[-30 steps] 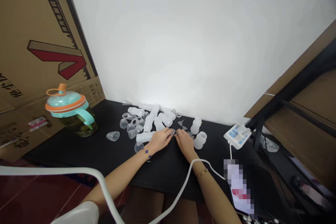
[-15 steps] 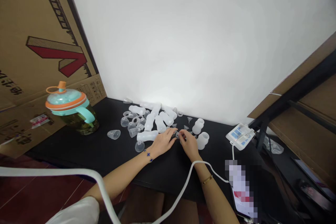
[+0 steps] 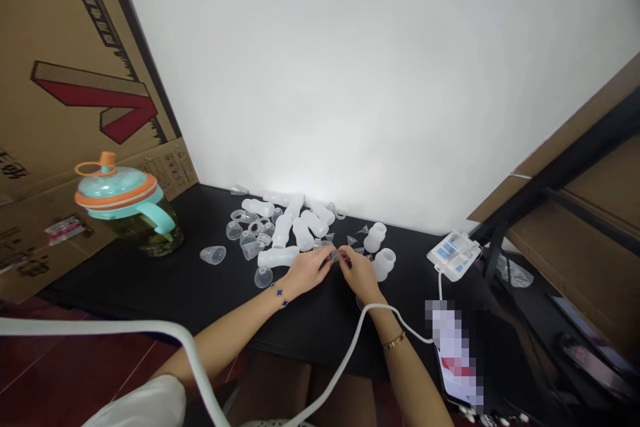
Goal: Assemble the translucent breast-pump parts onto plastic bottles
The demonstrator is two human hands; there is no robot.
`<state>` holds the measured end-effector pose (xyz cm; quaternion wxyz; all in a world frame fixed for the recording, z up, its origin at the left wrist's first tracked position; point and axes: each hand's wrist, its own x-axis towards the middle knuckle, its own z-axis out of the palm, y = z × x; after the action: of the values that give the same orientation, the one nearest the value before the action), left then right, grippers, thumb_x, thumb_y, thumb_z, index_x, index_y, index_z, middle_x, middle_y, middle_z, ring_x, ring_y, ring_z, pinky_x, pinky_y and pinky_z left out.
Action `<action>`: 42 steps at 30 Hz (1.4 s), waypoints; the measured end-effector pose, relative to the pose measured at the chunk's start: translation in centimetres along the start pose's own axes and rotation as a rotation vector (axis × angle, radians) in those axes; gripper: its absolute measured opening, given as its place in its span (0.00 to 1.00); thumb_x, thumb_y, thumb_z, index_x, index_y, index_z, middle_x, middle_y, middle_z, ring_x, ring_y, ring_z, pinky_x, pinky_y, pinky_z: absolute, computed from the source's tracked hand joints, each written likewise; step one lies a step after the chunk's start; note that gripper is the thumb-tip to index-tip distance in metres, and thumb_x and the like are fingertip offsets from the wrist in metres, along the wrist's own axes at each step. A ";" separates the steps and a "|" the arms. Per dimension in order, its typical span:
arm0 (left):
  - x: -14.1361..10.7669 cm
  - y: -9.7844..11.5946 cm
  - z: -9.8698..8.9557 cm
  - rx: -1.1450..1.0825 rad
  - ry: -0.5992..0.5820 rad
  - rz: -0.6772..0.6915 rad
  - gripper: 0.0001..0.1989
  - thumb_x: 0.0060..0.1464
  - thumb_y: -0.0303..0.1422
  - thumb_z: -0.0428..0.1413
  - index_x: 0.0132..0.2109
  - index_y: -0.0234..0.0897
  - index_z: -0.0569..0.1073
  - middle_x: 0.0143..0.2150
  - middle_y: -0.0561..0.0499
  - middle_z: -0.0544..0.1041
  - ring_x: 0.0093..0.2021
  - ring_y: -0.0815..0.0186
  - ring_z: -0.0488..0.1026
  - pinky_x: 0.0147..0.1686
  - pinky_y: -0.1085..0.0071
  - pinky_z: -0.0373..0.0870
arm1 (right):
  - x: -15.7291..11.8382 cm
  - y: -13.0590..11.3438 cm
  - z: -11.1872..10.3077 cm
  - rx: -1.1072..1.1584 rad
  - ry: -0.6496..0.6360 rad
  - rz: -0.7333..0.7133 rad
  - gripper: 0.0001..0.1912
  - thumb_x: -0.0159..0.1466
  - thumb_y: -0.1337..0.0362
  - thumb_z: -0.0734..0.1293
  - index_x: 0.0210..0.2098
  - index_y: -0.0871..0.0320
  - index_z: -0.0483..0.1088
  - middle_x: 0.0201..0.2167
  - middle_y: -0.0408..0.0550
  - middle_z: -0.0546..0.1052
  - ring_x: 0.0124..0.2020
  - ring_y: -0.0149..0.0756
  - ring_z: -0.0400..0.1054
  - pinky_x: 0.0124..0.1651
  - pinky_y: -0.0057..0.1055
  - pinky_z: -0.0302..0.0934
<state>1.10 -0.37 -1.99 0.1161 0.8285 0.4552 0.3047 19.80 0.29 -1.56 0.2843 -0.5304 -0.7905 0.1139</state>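
Note:
My left hand (image 3: 309,271) and my right hand (image 3: 360,273) meet over the table, fingertips closed around a small clear plastic piece (image 3: 335,256). Its exact form is partly covered by the fingers. Close to the left hand lie a white bottle-shaped part (image 3: 277,257) and a clear dome-shaped cap (image 3: 263,276). Beyond both hands are small clear funnel-shaped pieces (image 3: 351,240). A white hollow bottle part (image 3: 385,264) stands beside my right hand, with another white bottle part (image 3: 375,237) behind it.
Several white parts (image 3: 303,233) and clear cups are heaped toward the wall. A clear cap (image 3: 213,254) lies apart at left, near a lidded jug (image 3: 135,207). At right are a white power strip (image 3: 453,255) and a phone (image 3: 457,373). A white cable (image 3: 345,373) crosses in front.
My left fingers have curled in from a flatter pose and now meet the right fingertips at the small clear piece. The view has shifted slightly.

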 end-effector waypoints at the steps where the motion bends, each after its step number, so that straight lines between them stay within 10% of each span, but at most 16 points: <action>1: 0.0 0.0 0.0 -0.002 -0.003 0.005 0.16 0.66 0.31 0.49 0.59 0.42 0.68 0.44 0.49 0.80 0.42 0.61 0.79 0.40 0.67 0.73 | 0.0 0.0 0.0 -0.010 0.002 0.005 0.10 0.69 0.65 0.60 0.46 0.53 0.71 0.38 0.44 0.81 0.37 0.38 0.76 0.38 0.29 0.62; 21: 0.5 -0.7 -2.6 0.209 0.159 -0.089 0.17 0.69 0.39 0.47 0.59 0.42 0.70 0.49 0.47 0.78 0.44 0.63 0.78 0.35 0.73 0.72 | 0.1 0.1 -2.2 -0.044 -0.028 0.053 0.06 0.67 0.64 0.61 0.38 0.54 0.70 0.28 0.40 0.74 0.27 0.33 0.68 0.31 0.28 0.54; 28: 1.0 -2.0 -4.8 0.265 0.391 -0.152 0.18 0.67 0.33 0.48 0.62 0.40 0.69 0.60 0.41 0.72 0.57 0.54 0.71 0.55 0.60 0.69 | -0.1 -0.6 -1.6 0.170 -0.090 -0.006 0.05 0.64 0.66 0.62 0.37 0.54 0.70 0.27 0.39 0.73 0.28 0.32 0.67 0.34 0.27 0.58; 36: 0.8 -2.7 -2.9 0.277 0.105 0.009 0.17 0.61 0.32 0.56 0.57 0.44 0.72 0.53 0.45 0.76 0.58 0.53 0.70 0.66 0.45 0.52 | -0.2 0.1 -1.0 0.274 -0.243 0.068 0.04 0.60 0.69 0.64 0.34 0.54 0.70 0.25 0.37 0.74 0.25 0.31 0.67 0.30 0.24 0.58; 42: 0.5 -1.8 -3.5 0.312 0.053 0.004 0.22 0.51 0.45 0.66 0.48 0.40 0.71 0.44 0.45 0.75 0.50 0.51 0.72 0.56 0.52 0.63 | 0.0 0.7 -0.5 0.207 -0.158 0.130 0.05 0.59 0.71 0.63 0.33 0.54 0.67 0.23 0.38 0.73 0.26 0.34 0.68 0.31 0.26 0.57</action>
<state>-2.09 0.71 0.14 -0.0263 0.8290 0.4984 0.2523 20.65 0.56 -1.50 0.2663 -0.5379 -0.7583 0.2543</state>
